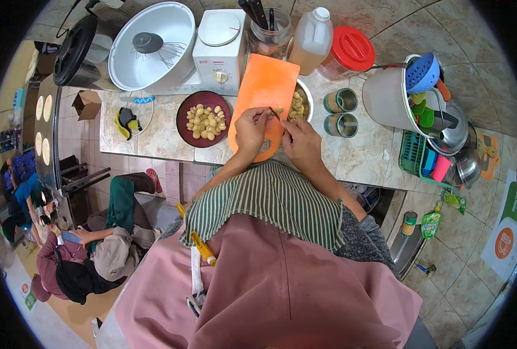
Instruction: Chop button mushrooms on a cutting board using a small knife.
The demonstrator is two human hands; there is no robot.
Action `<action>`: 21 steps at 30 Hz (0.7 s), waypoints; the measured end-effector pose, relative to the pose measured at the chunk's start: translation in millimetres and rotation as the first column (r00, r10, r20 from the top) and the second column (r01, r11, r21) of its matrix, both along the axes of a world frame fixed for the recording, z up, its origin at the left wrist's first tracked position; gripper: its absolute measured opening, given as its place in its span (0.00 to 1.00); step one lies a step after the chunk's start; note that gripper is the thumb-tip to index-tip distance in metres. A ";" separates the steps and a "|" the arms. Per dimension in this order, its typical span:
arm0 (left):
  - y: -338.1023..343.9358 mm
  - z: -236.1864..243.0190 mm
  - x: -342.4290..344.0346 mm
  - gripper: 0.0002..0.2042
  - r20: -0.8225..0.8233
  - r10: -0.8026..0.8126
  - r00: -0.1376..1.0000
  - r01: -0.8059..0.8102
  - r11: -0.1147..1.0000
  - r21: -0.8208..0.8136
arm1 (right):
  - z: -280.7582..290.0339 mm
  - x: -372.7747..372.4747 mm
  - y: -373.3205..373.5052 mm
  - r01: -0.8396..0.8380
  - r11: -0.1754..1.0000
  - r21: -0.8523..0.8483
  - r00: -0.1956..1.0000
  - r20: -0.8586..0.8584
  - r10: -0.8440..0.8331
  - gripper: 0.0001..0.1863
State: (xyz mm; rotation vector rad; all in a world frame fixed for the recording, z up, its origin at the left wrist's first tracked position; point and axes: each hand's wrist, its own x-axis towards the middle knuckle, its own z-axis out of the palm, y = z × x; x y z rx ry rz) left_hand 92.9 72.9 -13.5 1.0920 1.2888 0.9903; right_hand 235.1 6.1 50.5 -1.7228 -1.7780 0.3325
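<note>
Over the orange cutting board (262,81), my left hand (251,131) pinches a small greenish-brown piece, apparently a mushroom. My right hand (302,145) is closed around what looks like a small knife (275,114), its thin dark blade meeting that piece; the fingers hide the handle. Left of the board, a dark red plate (183,125) carries many pale, round whole mushrooms (205,121). A metal bowl (311,104), partly covered by the board, contains cut mushroom pieces (297,106).
Two opened cans (341,125) stand right of the bowl. Behind are a white mixer (216,52), its large bowl (122,49), a jug (312,41) and a red-lidded tub (351,49). A utensil bucket (386,99) and green dish rack (412,154) occupy the right. Another person (78,256) sits at left.
</note>
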 end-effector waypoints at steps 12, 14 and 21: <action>-2.0 9.6 1.4 0.07 -0.190 -0.020 0.982 0.040 0.994 0.101 | -18.3 -8.1 20.3 0.033 0.997 -0.067 0.999 0.009 -0.033 0.17; -3.8 7.2 0.6 0.07 -0.144 0.003 0.990 0.012 0.995 0.101 | -20.1 -4.5 5.5 0.024 0.998 -0.049 0.999 -0.036 -0.026 0.17; 28.8 25.1 -51.3 0.09 -0.273 0.219 0.937 -0.172 0.967 0.188 | 6.6 19.5 -37.1 0.027 0.985 -0.170 0.985 -0.161 -0.055 0.17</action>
